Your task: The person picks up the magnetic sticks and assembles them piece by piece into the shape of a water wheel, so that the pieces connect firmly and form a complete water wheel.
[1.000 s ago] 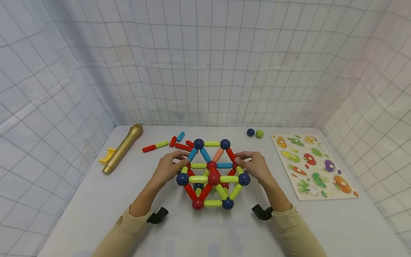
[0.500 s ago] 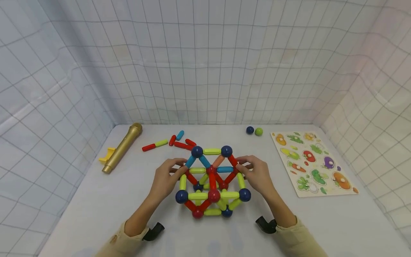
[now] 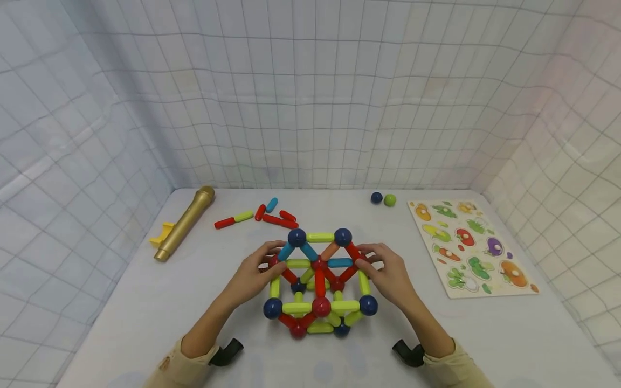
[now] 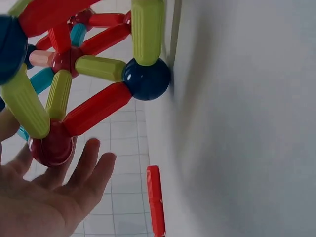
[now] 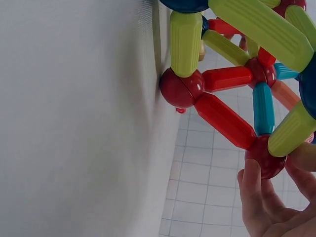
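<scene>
A frame built of magnetic sticks and balls [image 3: 321,307] stands at the middle of the table, with green, red, blue and orange sticks between red and navy balls. My left hand [image 3: 255,274] grips its left corner, thumb and fingers around a red ball [image 4: 52,145]. On the opposite side, my right hand [image 3: 390,272] holds the right corner by another red ball [image 5: 265,157]. Both wrist views show the lower balls, one navy [image 4: 146,79] and one red [image 5: 181,87], at the table surface. Two navy balls joined by a green stick [image 3: 320,237] form the top edge.
Loose red, green and blue sticks [image 3: 280,221] lie behind the frame. A navy ball [image 3: 376,198] and a green ball [image 3: 390,200] are at the back. To the left lies a gold microphone [image 3: 186,223] beside a yellow piece [image 3: 162,235]; to the right, a vegetable puzzle board [image 3: 473,250].
The frame has tipped: its near upper balls have dropped, then the whole frame has shifted slightly toward me. Both hands have moved down and nearer with it, keeping their hold.
</scene>
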`<state>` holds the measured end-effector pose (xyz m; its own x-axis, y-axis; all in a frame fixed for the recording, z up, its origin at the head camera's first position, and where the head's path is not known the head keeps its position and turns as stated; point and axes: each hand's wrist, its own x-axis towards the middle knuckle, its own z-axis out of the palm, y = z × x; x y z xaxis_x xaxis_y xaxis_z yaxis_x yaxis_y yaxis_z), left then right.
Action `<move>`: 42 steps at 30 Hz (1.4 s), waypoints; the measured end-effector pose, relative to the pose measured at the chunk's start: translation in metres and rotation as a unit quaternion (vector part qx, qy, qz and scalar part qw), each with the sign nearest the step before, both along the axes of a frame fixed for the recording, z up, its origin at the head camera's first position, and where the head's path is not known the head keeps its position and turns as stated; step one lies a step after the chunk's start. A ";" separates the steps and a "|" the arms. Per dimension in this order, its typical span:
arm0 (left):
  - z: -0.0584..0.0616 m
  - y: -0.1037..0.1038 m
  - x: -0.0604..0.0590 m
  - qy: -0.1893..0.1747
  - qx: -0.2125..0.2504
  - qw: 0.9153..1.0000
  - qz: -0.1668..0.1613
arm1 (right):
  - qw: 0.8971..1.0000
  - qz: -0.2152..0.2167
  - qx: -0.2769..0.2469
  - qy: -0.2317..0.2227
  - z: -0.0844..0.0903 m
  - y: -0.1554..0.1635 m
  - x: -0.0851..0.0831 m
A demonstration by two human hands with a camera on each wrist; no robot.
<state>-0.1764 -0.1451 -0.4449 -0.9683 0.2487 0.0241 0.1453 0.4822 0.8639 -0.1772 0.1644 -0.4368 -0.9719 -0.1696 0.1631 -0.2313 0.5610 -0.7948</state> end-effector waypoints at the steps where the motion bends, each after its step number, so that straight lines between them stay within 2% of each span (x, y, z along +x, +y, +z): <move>1: 0.001 -0.001 -0.002 -0.007 0.002 1.000 -0.023 | 1.000 0.004 -0.002 -0.012 0.000 0.000 -0.001; 3: 0.002 -0.002 -0.006 -0.012 0.011 0.998 -0.062 | 0.999 0.018 -0.017 -0.047 -0.001 -0.001 -0.003; 5: 0.003 -0.001 -0.008 -0.013 0.019 0.996 -0.085 | 0.994 0.046 -0.046 -0.093 -0.002 -0.001 -0.004; 8: 0.004 -0.001 -0.008 -0.017 0.030 0.995 -0.095 | 0.981 0.089 -0.084 -0.151 -0.003 -0.002 -0.005; 10: 0.005 -0.001 -0.007 -0.026 0.038 0.994 -0.099 | 0.976 0.102 -0.098 -0.164 -0.004 -0.002 -0.004; 14: 0.007 -0.001 -0.006 -0.054 0.062 0.990 -0.115 | 0.981 0.091 -0.093 -0.147 -0.007 -0.003 -0.001; 18: 0.006 -0.001 -0.005 -0.069 0.073 0.988 -0.117 | 0.983 0.089 -0.096 -0.130 -0.009 -0.003 0.002; 23: 0.002 0.001 -0.002 -0.065 0.068 0.990 -0.105 | 0.985 0.077 -0.098 -0.122 -0.013 -0.003 0.005; 31: 0.000 0.000 0.004 -0.053 0.074 0.989 -0.119 | 0.988 0.085 -0.089 -0.094 -0.017 0.000 0.013; 38: 0.003 0.004 0.006 -0.060 0.068 0.991 -0.095 | 0.988 0.079 -0.109 -0.076 -0.017 -0.005 0.015; 42: 0.004 0.007 0.000 -0.060 0.055 0.993 -0.081 | 0.991 0.063 -0.096 -0.070 -0.017 -0.007 0.010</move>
